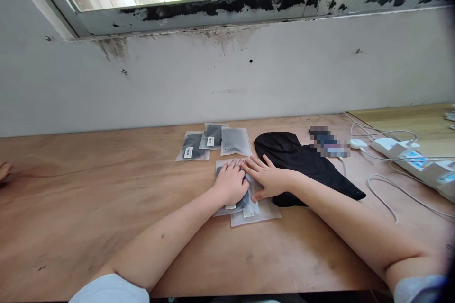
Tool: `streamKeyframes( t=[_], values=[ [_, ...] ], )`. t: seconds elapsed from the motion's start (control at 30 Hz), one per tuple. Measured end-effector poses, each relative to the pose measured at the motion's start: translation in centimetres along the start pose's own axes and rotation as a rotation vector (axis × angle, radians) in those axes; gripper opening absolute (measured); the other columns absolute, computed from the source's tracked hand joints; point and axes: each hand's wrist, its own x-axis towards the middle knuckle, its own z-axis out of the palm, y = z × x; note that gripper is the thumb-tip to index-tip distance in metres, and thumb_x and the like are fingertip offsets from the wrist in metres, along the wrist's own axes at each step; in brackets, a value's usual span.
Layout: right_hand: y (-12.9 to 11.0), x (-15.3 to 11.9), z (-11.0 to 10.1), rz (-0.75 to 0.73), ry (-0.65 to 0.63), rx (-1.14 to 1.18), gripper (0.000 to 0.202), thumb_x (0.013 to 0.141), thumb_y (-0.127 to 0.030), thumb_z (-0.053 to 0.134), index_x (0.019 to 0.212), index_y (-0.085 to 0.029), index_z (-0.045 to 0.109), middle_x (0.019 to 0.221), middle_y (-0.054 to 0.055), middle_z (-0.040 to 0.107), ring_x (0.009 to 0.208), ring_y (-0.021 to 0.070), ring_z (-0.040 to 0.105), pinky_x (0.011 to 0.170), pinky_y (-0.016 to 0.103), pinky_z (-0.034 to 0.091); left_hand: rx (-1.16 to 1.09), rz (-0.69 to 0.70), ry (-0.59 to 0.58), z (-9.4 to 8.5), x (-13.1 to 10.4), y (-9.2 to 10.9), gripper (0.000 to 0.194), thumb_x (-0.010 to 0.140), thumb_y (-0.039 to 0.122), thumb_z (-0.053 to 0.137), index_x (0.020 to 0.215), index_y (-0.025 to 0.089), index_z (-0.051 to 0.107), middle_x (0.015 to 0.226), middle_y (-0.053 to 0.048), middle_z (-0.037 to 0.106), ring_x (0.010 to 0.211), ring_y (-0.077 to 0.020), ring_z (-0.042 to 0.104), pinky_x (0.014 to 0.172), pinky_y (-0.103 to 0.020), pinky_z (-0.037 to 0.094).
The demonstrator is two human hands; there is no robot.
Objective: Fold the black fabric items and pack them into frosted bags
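Observation:
My left hand [232,183] lies flat on a frosted plastic bag [221,209] that has dark contents and a white label. Beside it, my right hand [270,180] rests with fingers spread on the same small pile, its fingertips near those of the left. Under both, another frosted bag [268,213] sticks out toward the front. A black piece of cloth [320,165] is spread just right of my right hand, partly behind that wrist and forearm. What lies directly beneath my palms is hidden.
Behind the pile lie several more frosted bags [236,142], two showing labels. To the right are a blurred-out phone-like object [327,142], a white charger [358,144], cables and a power strip [412,154]. Part of another person's hand [4,170] shows at the left edge.

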Motion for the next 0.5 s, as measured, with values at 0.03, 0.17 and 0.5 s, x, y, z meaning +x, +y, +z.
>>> streamKeyframes(
  t=[0.03, 0.17, 0.5],
  values=[
    [-0.2, -0.1, 0.0, 0.007, -0.016, 0.002, 0.124, 0.076, -0.074, 0.066, 0.162, -0.016, -0.002, 0.166, 0.022, 0.007, 0.153, 0.0437, 0.000, 0.117, 0.069, 0.003, -0.004, -0.001, 0.000, 0.0, 0.0, 0.0, 0.061, 0.096, 0.035, 0.035, 0.152, 0.011, 0.041, 0.161, -0.014, 0.034, 0.151, -0.0320, 0.026, 0.123, -0.051, 0.019],
    [-0.8, -0.2, 0.2, 0.019, -0.027, -0.015, 0.131, 0.070, -0.076, 0.068, 0.162, -0.012, 0.000, 0.165, 0.027, 0.009, 0.152, 0.0458, 0.002, 0.117, 0.069, 0.002, -0.023, -0.001, 0.007, -0.1, 0.0, 0.0, 0.061, 0.096, 0.036, 0.035, 0.153, 0.014, 0.041, 0.162, -0.012, 0.033, 0.151, -0.0312, 0.026, 0.123, -0.050, 0.019],
    [-2.5, -0.6, -0.5, 0.074, 0.009, -0.147, 0.116, 0.072, -0.071, 0.070, 0.156, -0.002, 0.031, 0.156, 0.034, 0.031, 0.148, 0.0492, 0.021, 0.116, 0.067, 0.020, -0.051, -0.015, 0.013, 0.0, -0.1, 0.0, 0.061, 0.096, 0.035, 0.037, 0.152, 0.012, 0.042, 0.161, -0.012, 0.034, 0.151, -0.0317, 0.028, 0.123, -0.051, 0.021]
  ],
)
